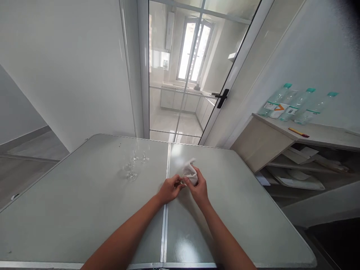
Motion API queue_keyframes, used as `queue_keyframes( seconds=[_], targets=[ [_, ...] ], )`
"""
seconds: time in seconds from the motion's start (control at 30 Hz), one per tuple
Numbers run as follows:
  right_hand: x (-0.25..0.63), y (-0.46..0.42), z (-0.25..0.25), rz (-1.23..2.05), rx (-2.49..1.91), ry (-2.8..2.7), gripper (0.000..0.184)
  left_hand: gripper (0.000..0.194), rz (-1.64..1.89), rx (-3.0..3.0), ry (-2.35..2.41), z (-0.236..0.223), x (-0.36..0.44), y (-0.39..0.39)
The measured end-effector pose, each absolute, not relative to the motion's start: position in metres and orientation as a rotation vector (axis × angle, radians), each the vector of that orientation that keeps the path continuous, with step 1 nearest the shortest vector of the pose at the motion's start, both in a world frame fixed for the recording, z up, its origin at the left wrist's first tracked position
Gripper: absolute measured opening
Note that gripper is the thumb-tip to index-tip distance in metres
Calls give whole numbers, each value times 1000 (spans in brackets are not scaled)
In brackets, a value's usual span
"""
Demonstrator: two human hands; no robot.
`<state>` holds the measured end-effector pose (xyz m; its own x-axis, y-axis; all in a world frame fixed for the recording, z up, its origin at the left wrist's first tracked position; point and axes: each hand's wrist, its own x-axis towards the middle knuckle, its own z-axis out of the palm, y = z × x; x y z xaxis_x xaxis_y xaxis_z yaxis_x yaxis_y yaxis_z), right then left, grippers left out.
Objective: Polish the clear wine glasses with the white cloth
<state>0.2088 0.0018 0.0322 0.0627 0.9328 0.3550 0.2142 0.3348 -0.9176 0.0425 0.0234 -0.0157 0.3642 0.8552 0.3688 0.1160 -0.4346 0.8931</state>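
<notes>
My right hand is closed around a bunched white cloth, held just above the table right of its centre seam. Close beside it, my left hand has its fingers pinched on what looks like the stem of a clear glass. Fingers and cloth hide most of that glass. To the left, several clear stemmed glasses stand on the table, among them a front one and one farther right. Their bowls are hard to make out against the pale surface.
The grey-green folding table has a metal seam down its middle. A shelf unit at the right carries several plastic bottles and a yellow-and-red stick-like item. Past the far edge is a glazed door with a black handle.
</notes>
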Motion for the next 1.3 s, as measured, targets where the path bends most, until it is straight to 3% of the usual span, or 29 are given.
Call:
queue_keyframes(
  seconds=[0.13, 0.3, 0.4, 0.5, 0.7, 0.93, 1.17, 1.3],
  targets=[
    [222, 18, 37, 1205, -907, -1351, 51, 25, 1131, 1622, 764, -19, 42, 25],
    [224, 20, 18, 1438, -764, -1173, 79, 44, 996, 1309, 617, -21, 39, 36],
    [219, 17, 7, 1385, -820, -1053, 74, 48, 1079, 1270, 662, -20, 40, 38],
    [219, 16, 2, 1292, -883, -1019, 52, 49, 1087, 1279, 706, -19, 44, 36],
    [226, 20, 5, 1309, -829, -1153, 81, 50, 931, 1300, 628, -20, 43, 35],
    [216, 15, 22, 1459, -660, -1154, 69, 42, 829, 1451, 610, -17, 40, 36],
    [202, 6, 22, 980, -973, -1152, 49, 4, 1174, 1848, 959, -13, 44, 26],
    [203, 4, 22, 1072, -923, -1124, 59, 14, 1169, 1794, 867, -15, 42, 28]
  ],
)
